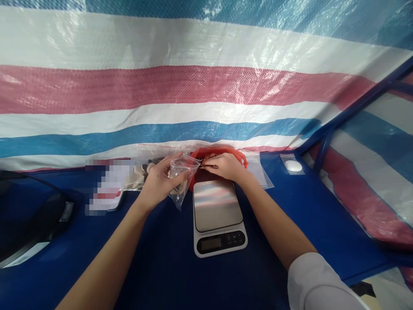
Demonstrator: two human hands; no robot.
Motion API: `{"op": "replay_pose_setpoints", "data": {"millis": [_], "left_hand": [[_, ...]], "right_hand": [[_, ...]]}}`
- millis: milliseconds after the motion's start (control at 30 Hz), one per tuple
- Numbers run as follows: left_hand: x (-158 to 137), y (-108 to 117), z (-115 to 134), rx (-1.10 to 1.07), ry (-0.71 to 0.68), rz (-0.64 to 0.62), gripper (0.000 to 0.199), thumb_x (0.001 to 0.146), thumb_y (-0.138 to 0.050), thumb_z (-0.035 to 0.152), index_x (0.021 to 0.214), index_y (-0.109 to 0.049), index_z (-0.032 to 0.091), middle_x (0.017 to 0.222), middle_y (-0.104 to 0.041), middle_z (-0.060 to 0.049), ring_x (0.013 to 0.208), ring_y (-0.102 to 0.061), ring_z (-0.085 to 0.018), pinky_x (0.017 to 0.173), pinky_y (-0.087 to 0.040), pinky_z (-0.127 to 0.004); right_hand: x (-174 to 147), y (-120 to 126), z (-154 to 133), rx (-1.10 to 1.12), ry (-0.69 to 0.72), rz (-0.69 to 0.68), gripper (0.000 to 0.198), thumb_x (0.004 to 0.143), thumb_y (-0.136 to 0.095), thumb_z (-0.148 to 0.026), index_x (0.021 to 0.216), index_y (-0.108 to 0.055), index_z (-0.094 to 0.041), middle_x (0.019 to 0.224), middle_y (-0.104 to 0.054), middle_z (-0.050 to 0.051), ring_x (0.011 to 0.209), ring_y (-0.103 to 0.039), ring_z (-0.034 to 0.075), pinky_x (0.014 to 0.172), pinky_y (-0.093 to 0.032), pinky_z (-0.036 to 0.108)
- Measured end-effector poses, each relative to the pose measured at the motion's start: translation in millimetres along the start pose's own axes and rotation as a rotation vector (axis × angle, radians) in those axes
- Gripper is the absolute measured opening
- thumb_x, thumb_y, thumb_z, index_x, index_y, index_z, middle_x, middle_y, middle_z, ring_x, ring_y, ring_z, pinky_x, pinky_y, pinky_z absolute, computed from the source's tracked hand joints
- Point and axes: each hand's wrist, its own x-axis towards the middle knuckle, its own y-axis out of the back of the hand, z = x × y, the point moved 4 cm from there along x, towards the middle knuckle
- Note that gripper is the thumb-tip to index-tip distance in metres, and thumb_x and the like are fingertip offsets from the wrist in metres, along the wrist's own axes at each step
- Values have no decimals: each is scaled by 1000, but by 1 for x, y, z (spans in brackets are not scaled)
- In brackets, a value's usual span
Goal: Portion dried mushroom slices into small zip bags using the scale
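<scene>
My left hand [163,178] grips a small clear plastic bag [180,196] that has some pale, flat pieces inside. Just right of the bag's mouth, my right hand [226,166] pinches small dark brown pieces [208,166]; their exact kind is unclear. Beneath that hand lies an opened red plastic bag [240,156], its contents mostly covered by my fingers. In front of both hands sits a white digital kitchen scale [217,206] with a bare plate and a dark display. Behind my left hand is a larger clear bag [138,176] of light and dark pieces.
Flat clear bags [263,174] lie right of the red bag. A white rounded object [293,166] rests on a small clear packet at the far right. A partly blurred-out item [111,185] and a black bag [29,219] are leftward. A striped tarp [193,86] borders the blue surface.
</scene>
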Motion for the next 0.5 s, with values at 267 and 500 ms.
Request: {"op": "replay_pose_setpoints", "data": {"millis": [267, 500], "left_hand": [[0, 1, 3, 32, -43, -2, 78, 74, -79, 61, 135, -64, 13, 123, -73, -13, 117, -66, -34, 108, -49, -47], [-4, -11, 14, 97, -152, -86, 70, 78, -76, 56, 135, -65, 16, 134, -68, -14, 121, -64, -33, 109, -49, -47]], "right_hand": [[-10, 27, 4, 278, -93, 93, 23, 95, -64, -35, 105, -80, -22, 95, -81, 2, 87, -75, 18, 82, -56, 27], [-19, 68, -24, 446, -18, 178, 24, 94, -64, -38, 103, -80, -22, 101, -80, 5, 86, -76, 18, 83, -61, 32]]}}
